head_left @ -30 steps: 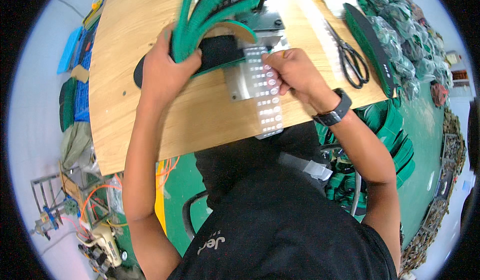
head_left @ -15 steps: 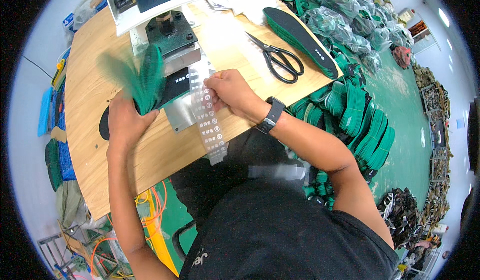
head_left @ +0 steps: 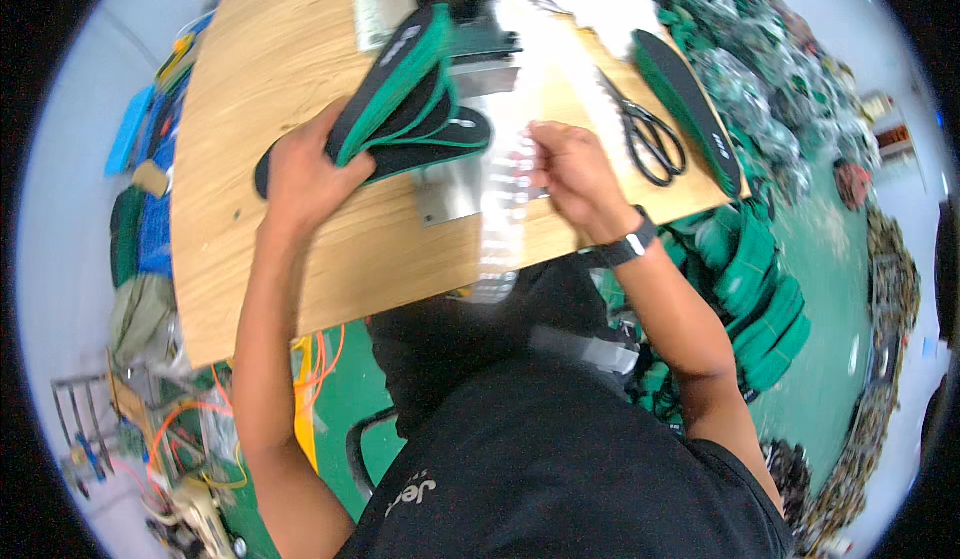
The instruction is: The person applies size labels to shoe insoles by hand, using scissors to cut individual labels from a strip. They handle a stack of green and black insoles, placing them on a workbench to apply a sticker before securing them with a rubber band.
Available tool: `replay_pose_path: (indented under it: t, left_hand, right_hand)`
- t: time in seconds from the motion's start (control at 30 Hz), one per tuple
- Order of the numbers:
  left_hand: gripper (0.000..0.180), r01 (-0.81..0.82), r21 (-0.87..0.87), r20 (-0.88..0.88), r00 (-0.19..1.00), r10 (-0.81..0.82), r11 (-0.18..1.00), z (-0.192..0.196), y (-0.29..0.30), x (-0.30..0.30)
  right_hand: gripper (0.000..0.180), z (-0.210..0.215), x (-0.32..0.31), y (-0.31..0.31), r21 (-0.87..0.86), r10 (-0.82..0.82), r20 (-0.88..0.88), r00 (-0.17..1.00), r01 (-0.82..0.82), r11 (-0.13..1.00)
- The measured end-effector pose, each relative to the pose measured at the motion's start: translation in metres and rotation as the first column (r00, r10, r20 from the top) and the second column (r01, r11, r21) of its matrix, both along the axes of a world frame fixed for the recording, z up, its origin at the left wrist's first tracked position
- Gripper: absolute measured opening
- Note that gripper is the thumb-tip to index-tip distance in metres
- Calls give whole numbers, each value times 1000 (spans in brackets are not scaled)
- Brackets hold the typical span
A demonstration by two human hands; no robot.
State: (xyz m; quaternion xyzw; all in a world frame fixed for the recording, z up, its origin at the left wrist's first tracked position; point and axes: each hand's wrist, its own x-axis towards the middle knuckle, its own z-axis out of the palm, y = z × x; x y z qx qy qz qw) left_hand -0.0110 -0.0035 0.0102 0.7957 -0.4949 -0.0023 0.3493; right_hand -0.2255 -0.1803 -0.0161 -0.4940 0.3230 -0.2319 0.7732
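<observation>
My left hand (head_left: 308, 174) is closed round the near end of a stack of black-and-green insoles (head_left: 405, 84). The upper insoles are bent up and fanned apart, while the lowest insole (head_left: 445, 131) lies flatter, its pale-marked end over a metal plate (head_left: 448, 194) by a press (head_left: 485, 44). My right hand (head_left: 580, 174) pinches the edge of a clear strip (head_left: 503, 214) with rows of small white prints. Smeared by motion, the strip hangs down past the table's front edge, just right of the lowest insole's end.
Black-handled scissors (head_left: 652, 139) and another insole stack (head_left: 690, 109) lie on the right of the wooden table (head_left: 240, 89). Bundles of green insoles (head_left: 750, 279) are piled beside the table. Filled plastic bags (head_left: 740, 84) stand behind. Orange hoses (head_left: 320, 359) run below at left.
The whole view has shifted, so the table sits further right and higher. The blurred raised insoles now lean right, fanned apart. The strip has come off the lowest insole's marked end.
</observation>
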Motion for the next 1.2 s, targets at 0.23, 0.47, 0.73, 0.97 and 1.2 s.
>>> replay_pose_path:
  t: [0.23, 0.47, 0.73, 0.97, 1.2]
  left_hand:
    - [38, -217, -379, -432, 901, 35, 900, -2, 7, 5]
    - [23, -292, -438, -478, 877, 55, 850, -4, 10, 10]
    - [23, -265, -420, -443, 895, 59, 868, -3, 6, 9]
    - [25, -239, -356, -421, 904, 73, 903, -4, 7, 13]
    - [27, -247, -369, -397, 914, 88, 896, -4, 7, 11]
  right_hand:
    - [29, 8, 24, 9, -150, 229, -265, 937, -275, 950]
    - [31, 14, 29, 6, -176, 297, -388, 873, -386, 905]
    - [31, 9, 30, 4, -208, 291, -406, 866, -397, 894]
    - [30, 10, 30, 1, -231, 311, -438, 843, -440, 868]
    - [34, 10, 29, 4, -255, 287, -424, 859, -418, 872]
